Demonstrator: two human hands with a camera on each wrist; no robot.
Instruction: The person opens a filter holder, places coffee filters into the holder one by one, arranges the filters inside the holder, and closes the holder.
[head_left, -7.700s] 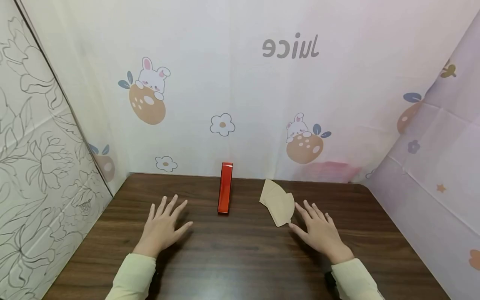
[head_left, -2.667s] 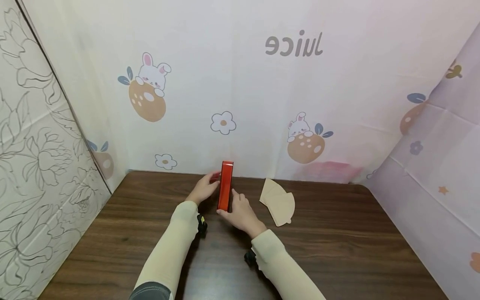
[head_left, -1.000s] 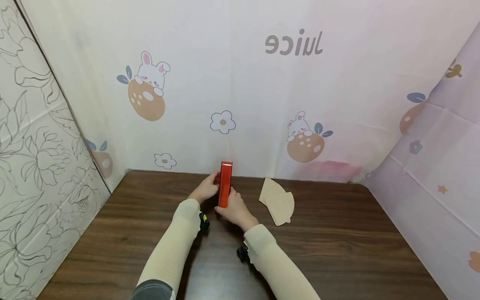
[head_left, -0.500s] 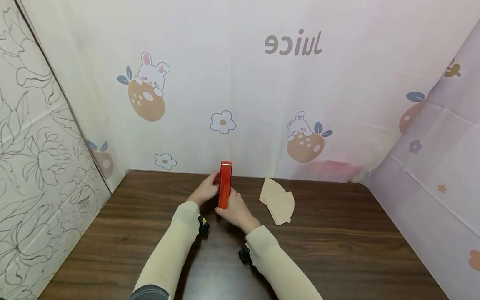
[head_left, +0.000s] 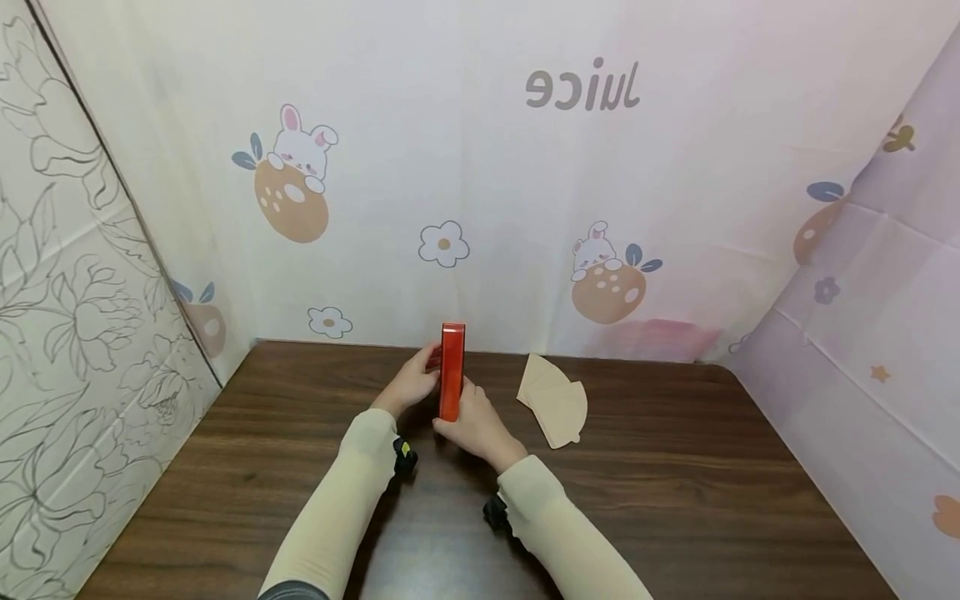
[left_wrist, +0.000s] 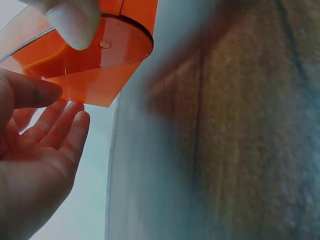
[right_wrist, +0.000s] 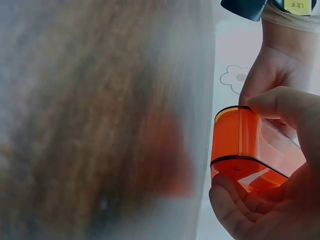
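A narrow, see-through orange-red plastic holder [head_left: 452, 371] with dark edges stands upright near the back of the table. My right hand [head_left: 480, 423] grips its right side, thumb [right_wrist: 274, 102] across the near end and fingers along the side and bottom. My left hand [head_left: 408, 382] is on its left side, with thumb and fingertips against the plastic; the far fingers are partly hidden behind it. In the left wrist view the holder [left_wrist: 100, 82] hangs close over the table. To the right lie fan-shaped tan coffee filter papers [head_left: 557, 408], overlapping, untouched by either hand.
The dark wood-grain table [head_left: 675, 483] ends at a printed back curtain [head_left: 517, 283], right behind the holder. Patterned side curtains [head_left: 90, 333] close in the left and right. Both wrists carry small black devices [head_left: 405, 457].
Both hands began apart, flat over the table, and have come together around the holder. Over the last second the holder has sunk slightly toward me. The filter papers have stayed put.
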